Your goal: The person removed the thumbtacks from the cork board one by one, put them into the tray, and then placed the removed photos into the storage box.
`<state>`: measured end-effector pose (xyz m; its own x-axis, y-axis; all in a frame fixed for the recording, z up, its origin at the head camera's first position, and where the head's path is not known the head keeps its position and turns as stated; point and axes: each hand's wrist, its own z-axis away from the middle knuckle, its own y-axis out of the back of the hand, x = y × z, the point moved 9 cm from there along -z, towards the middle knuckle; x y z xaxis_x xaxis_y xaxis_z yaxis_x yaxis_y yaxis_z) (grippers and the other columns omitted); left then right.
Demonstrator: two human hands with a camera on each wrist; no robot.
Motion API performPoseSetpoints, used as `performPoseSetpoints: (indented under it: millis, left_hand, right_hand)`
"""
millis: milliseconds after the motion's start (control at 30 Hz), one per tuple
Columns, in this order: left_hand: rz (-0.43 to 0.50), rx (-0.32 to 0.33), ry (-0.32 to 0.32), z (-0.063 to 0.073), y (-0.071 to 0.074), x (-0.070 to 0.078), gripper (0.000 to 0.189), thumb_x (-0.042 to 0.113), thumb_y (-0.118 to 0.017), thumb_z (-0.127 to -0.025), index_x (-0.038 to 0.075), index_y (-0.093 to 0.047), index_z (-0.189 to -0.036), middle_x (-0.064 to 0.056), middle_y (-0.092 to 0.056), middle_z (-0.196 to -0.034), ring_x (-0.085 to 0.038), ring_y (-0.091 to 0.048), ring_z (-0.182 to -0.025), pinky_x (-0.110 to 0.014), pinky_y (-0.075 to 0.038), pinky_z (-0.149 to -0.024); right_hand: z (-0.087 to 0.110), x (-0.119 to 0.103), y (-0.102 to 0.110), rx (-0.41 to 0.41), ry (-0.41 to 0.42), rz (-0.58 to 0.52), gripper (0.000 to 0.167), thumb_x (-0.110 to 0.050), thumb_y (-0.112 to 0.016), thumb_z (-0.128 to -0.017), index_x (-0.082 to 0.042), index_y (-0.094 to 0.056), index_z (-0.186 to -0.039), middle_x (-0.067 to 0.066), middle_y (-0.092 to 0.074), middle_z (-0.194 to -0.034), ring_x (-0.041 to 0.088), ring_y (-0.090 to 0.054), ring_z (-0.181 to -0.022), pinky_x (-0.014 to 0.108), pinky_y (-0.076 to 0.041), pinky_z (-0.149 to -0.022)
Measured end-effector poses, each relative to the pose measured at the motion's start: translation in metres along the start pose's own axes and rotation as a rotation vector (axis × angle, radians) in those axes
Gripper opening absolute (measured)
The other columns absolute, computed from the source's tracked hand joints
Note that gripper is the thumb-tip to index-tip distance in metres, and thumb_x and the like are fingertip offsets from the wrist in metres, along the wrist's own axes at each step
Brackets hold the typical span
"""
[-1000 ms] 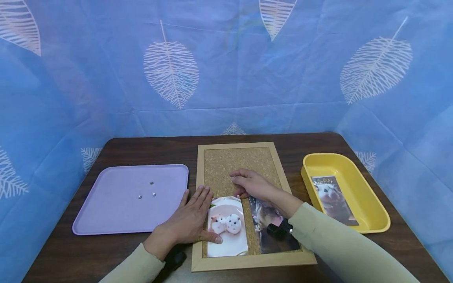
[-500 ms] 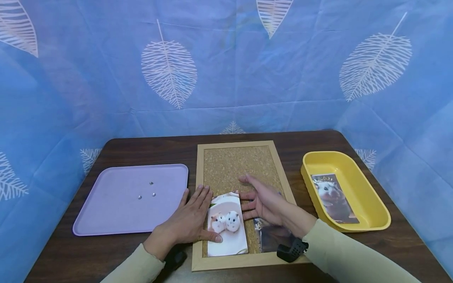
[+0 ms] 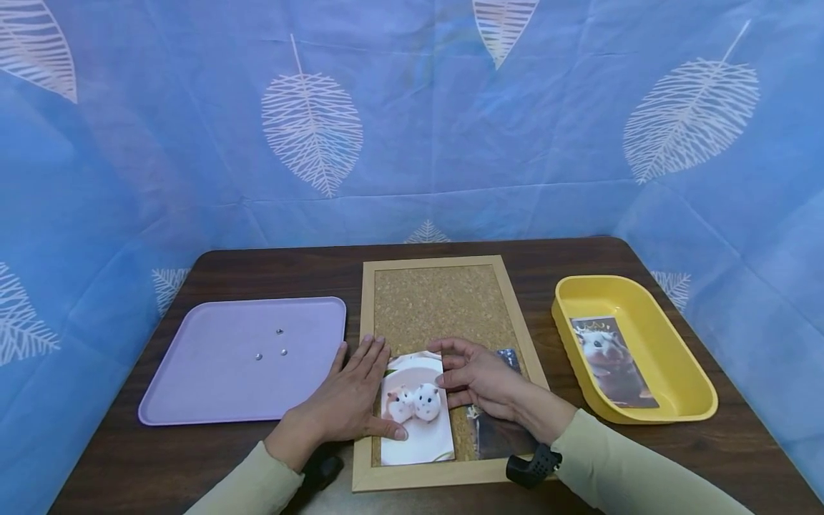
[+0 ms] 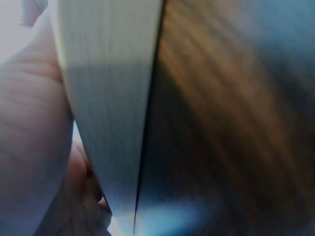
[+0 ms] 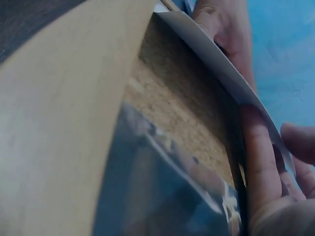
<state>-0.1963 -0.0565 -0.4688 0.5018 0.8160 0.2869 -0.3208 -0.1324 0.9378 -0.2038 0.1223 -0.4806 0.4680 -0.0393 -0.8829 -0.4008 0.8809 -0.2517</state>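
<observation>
A cork board (image 3: 444, 300) with a pale wooden frame lies in the middle of the table. On its lower left is a photo of two white hamsters (image 3: 418, 443). My left hand (image 3: 344, 404) rests flat across the frame's left side, its thumb on that photo. Along the photo's right edge, my right hand (image 3: 479, 379) pinches it. In the right wrist view the photo (image 5: 209, 46) stands raised off the cork along this edge, with fingers (image 5: 261, 162) beneath and the thumb above. A darker photo (image 3: 502, 438) on the lower right of the board is partly covered by my right hand.
To the left lies a purple tray (image 3: 212, 372) with three small shiny metal pieces near its middle. At the right, a yellow bin (image 3: 653, 336) holds another hamster photo (image 3: 614, 365). A blue leaf-patterned cloth (image 3: 444, 143) hangs behind the dark wooden table (image 3: 290, 272).
My right hand has come down from the middle of the board, its fingers spreading, then closing on the hamster photo's right edge. The left hand has stayed in place.
</observation>
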Motion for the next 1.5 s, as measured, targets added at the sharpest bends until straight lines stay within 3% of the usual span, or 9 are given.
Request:
performPoseSetpoints:
  millis: [267, 533, 733, 967, 1267, 1500]
  left_hand:
    - [0.002, 0.007, -0.005, -0.0005, -0.0005, 0.0003, 0.137, 0.09, -0.064, -0.076, 0.004, -0.014, -0.169, -0.014, -0.007, -0.178, -0.032, -0.001, -0.165, -0.066, 0.001, -0.129]
    - [-0.004, 0.011, -0.006, 0.0, 0.0001, -0.0001, 0.137, 0.09, -0.064, -0.076, 0.005, -0.013, -0.169, -0.014, -0.006, -0.178, -0.032, -0.002, -0.165, -0.067, 0.0, -0.128]
    - [0.003, 0.013, -0.002, 0.0002, 0.0006, -0.0001, 0.137, 0.091, -0.064, -0.076, 0.005, -0.014, -0.169, -0.014, -0.007, -0.178, -0.032, -0.001, -0.165, -0.066, 0.001, -0.128]
    - [0.023, 0.011, -0.01, 0.0008, -0.0005, -0.001, 0.136, 0.089, -0.065, -0.076, 0.005, -0.013, -0.169, -0.014, -0.006, -0.178, -0.032, 0.0, -0.165, -0.066, 0.002, -0.128]
    - [0.13, -0.004, -0.067, 0.0043, 0.0033, -0.004, 0.135, 0.081, -0.073, -0.077, 0.004, -0.012, -0.169, -0.016, -0.004, -0.178, -0.033, 0.0, -0.165, -0.065, 0.005, -0.128]
    - [0.102, -0.008, -0.106, 0.006, 0.0062, -0.0038, 0.139, 0.078, -0.078, -0.073, 0.001, -0.014, -0.169, -0.018, -0.006, -0.177, -0.035, -0.003, -0.165, -0.066, 0.001, -0.128]
  right_hand:
    - [0.0007, -0.0008, 0.0025, 0.109, 0.025, 0.1, 0.048, 0.008, -0.067, -0.097, -0.001, -0.052, -0.142, 0.017, -0.07, -0.117, 0.025, -0.076, -0.093, 0.037, -0.065, -0.075]
    - [0.002, 0.0003, -0.0022, 0.099, 0.053, 0.09, 0.055, 0.006, -0.07, -0.096, -0.002, -0.047, -0.145, 0.016, -0.067, -0.119, 0.025, -0.075, -0.094, 0.039, -0.065, -0.075]
    - [0.0037, 0.0008, -0.0036, 0.137, 0.065, 0.132, 0.047, 0.003, -0.07, -0.098, -0.003, -0.053, -0.141, 0.014, -0.07, -0.112, 0.023, -0.075, -0.09, 0.037, -0.065, -0.071]
    - [0.0031, 0.0023, -0.0037, 0.19, 0.067, 0.178, 0.044, 0.003, -0.07, -0.097, -0.003, -0.054, -0.138, 0.015, -0.071, -0.116, 0.022, -0.075, -0.089, 0.036, -0.064, -0.068]
    - [0.0018, 0.0019, -0.003, 0.216, 0.085, 0.215, 0.05, 0.002, -0.073, -0.094, -0.003, -0.053, -0.14, 0.015, -0.071, -0.116, 0.023, -0.074, -0.088, 0.039, -0.064, -0.067]
    - [0.0074, -0.0051, 0.0009, 0.228, 0.091, 0.222, 0.053, 0.004, -0.072, -0.094, -0.003, -0.05, -0.142, 0.017, -0.067, -0.119, 0.023, -0.074, -0.089, 0.039, -0.065, -0.068]
